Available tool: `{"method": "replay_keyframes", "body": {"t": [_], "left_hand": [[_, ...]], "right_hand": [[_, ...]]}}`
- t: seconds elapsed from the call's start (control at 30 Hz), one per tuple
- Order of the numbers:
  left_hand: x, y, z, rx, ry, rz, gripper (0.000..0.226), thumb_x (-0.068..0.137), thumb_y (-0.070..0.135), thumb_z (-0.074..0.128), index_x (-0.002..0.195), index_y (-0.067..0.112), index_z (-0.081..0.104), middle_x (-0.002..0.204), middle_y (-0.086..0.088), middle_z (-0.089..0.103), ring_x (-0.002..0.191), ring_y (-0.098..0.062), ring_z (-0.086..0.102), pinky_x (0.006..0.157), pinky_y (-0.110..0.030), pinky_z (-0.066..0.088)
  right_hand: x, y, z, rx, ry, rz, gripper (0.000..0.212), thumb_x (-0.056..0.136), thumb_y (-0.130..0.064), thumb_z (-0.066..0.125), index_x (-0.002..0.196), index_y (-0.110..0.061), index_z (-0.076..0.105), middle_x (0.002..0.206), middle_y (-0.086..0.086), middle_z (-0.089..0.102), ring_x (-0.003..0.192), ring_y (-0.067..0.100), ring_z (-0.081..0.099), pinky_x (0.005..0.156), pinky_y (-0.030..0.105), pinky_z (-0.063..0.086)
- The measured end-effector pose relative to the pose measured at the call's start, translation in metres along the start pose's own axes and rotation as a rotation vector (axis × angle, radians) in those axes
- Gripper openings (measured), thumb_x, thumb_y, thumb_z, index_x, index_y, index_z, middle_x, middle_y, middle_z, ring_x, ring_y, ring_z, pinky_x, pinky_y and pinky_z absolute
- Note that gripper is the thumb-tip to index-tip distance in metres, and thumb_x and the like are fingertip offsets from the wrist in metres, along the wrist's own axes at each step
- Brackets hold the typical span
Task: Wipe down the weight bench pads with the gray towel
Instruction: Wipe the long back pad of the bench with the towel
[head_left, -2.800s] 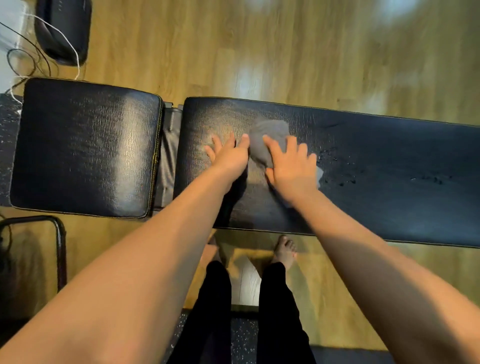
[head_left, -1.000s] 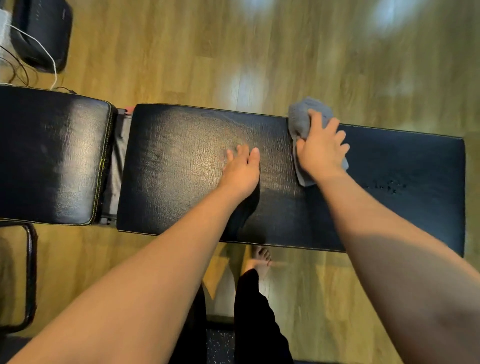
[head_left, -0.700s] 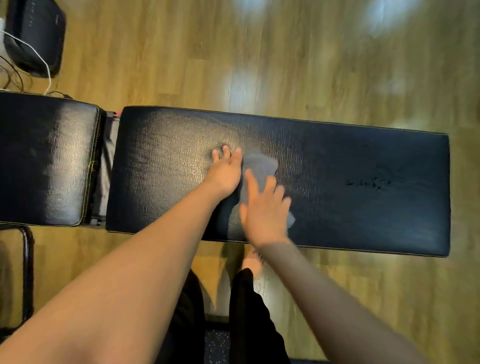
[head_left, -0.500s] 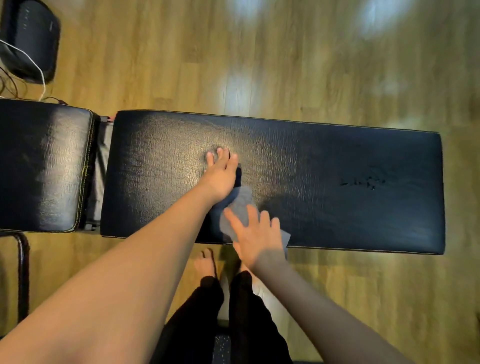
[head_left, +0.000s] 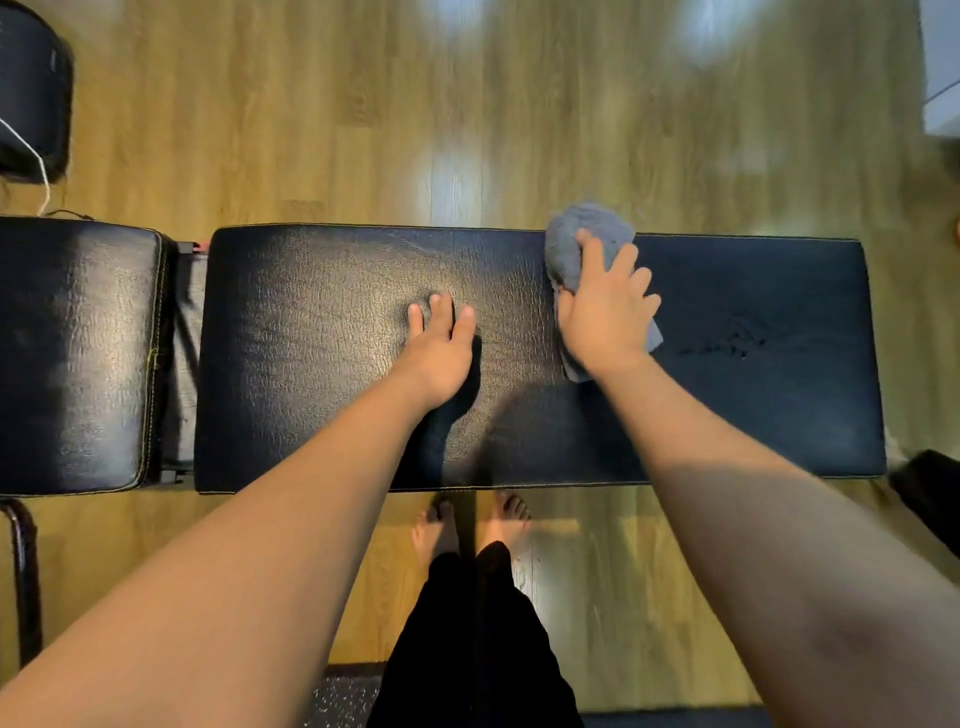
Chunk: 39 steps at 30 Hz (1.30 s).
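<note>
The long black bench pad (head_left: 311, 364) runs left to right in front of me, with a shorter black seat pad (head_left: 72, 353) to its left across a narrow gap. My right hand (head_left: 605, 312) presses the bunched gray towel (head_left: 576, 239) onto the long pad at its far edge, right of centre; part of the towel hangs past the edge. My left hand (head_left: 441, 348) lies flat on the middle of the pad, fingers together, holding nothing. A patch of small droplets (head_left: 732, 338) sits on the pad to the right of the towel.
Wooden floor surrounds the bench. My bare feet (head_left: 467, 525) stand at the near edge. A black object with a white cable (head_left: 31, 93) is at the far left, a black metal frame tube (head_left: 23, 571) at the near left, a dark object (head_left: 924, 493) at the right.
My right hand has swept the towel from the near edge of the long pad up and right to the far edge. My left hand stayed flat on the pad.
</note>
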<state>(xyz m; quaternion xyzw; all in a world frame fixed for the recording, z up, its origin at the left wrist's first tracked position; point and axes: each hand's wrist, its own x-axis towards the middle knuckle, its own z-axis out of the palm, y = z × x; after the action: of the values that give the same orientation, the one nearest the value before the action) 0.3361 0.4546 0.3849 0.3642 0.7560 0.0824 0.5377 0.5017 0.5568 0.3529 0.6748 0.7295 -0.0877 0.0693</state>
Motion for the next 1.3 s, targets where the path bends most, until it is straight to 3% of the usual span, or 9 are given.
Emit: {"method": "replay_keyframes", "body": {"t": [0.1,0.23,0.37,0.77,0.9,1.0,1.1,1.2,1.3], "left_hand": [[-0.004,0.005,0.000,0.005,0.017,-0.004,0.061,0.104,0.054,0.014,0.158,0.033,-0.004,0.165,0.005,-0.017,0.154,-0.027,-0.008,0.122,-0.049,-0.001],[-0.003,0.007,-0.001,0.003,0.010,0.010,0.062,0.105,0.053,0.015,0.158,0.029,-0.003,0.166,0.003,-0.016,0.153,-0.027,-0.013,0.122,-0.048,-0.004],[0.007,-0.001,0.000,0.023,-0.015,0.023,0.064,0.103,0.056,0.015,0.158,0.028,-0.005,0.165,0.005,-0.017,0.151,-0.019,-0.021,0.123,-0.048,-0.006],[0.016,-0.009,0.019,0.218,0.047,0.057,0.069,0.103,0.056,0.019,0.158,0.024,-0.006,0.163,0.006,-0.024,0.147,-0.022,-0.031,0.120,-0.046,-0.010],[0.019,-0.003,0.029,0.287,0.083,0.014,0.073,0.101,0.059,0.019,0.158,0.023,-0.008,0.163,0.003,-0.026,0.148,-0.025,-0.030,0.122,-0.047,-0.009],[0.019,0.005,0.037,0.323,0.117,-0.039,0.077,0.098,0.064,0.017,0.158,0.022,-0.009,0.163,0.002,-0.026,0.148,-0.024,-0.030,0.123,-0.047,-0.009],[0.020,0.008,0.037,0.295,0.134,-0.055,0.076,0.099,0.064,0.016,0.158,0.022,-0.006,0.164,0.003,-0.025,0.148,-0.023,-0.029,0.122,-0.047,-0.009],[0.021,0.007,0.035,0.288,0.133,-0.054,0.076,0.099,0.064,0.017,0.159,0.022,-0.004,0.164,0.004,-0.023,0.149,-0.023,-0.028,0.122,-0.047,-0.009],[0.021,0.009,0.037,0.336,0.157,-0.067,0.081,0.097,0.067,0.017,0.159,0.019,-0.004,0.165,0.001,-0.021,0.150,-0.026,-0.025,0.122,-0.049,-0.006]], "right_hand": [[-0.084,-0.014,0.021,-0.051,0.049,-0.137,0.075,0.080,-0.043,0.067,0.147,-0.033,0.034,0.123,0.017,0.049,0.091,0.035,0.049,0.070,0.044,0.040],[-0.174,-0.020,0.041,-0.062,-0.070,-0.359,0.089,0.060,-0.046,0.082,0.137,-0.036,0.038,0.120,0.016,0.054,0.081,0.031,0.045,0.066,0.044,0.041],[-0.157,0.007,0.037,-0.096,-0.034,-0.492,0.083,0.063,-0.045,0.080,0.136,-0.036,0.042,0.121,0.016,0.058,0.078,0.032,0.049,0.065,0.043,0.040],[0.053,0.057,-0.012,0.071,-0.046,0.154,0.059,0.093,-0.037,0.057,0.145,-0.037,0.030,0.146,0.017,0.032,0.119,0.043,0.041,0.096,0.056,0.035],[-0.028,0.038,0.010,-0.035,0.057,-0.023,0.074,0.081,-0.041,0.068,0.147,-0.034,0.036,0.132,0.018,0.046,0.099,0.037,0.050,0.080,0.048,0.042],[-0.118,0.021,0.027,-0.068,-0.027,-0.240,0.082,0.072,-0.046,0.075,0.145,-0.036,0.037,0.126,0.016,0.046,0.091,0.034,0.049,0.077,0.047,0.042],[-0.182,0.019,0.034,-0.037,-0.095,-0.478,0.065,0.075,-0.044,0.064,0.138,-0.037,0.047,0.123,0.015,0.054,0.080,0.033,0.052,0.070,0.045,0.044],[-0.167,0.039,0.037,-0.029,-0.053,-0.632,0.068,0.073,-0.049,0.064,0.137,-0.038,0.045,0.123,0.015,0.060,0.079,0.032,0.054,0.068,0.045,0.046],[-0.107,0.058,0.031,-0.088,-0.041,-0.542,0.079,0.071,-0.046,0.075,0.142,-0.037,0.042,0.126,0.016,0.055,0.086,0.034,0.051,0.071,0.044,0.042]]}}
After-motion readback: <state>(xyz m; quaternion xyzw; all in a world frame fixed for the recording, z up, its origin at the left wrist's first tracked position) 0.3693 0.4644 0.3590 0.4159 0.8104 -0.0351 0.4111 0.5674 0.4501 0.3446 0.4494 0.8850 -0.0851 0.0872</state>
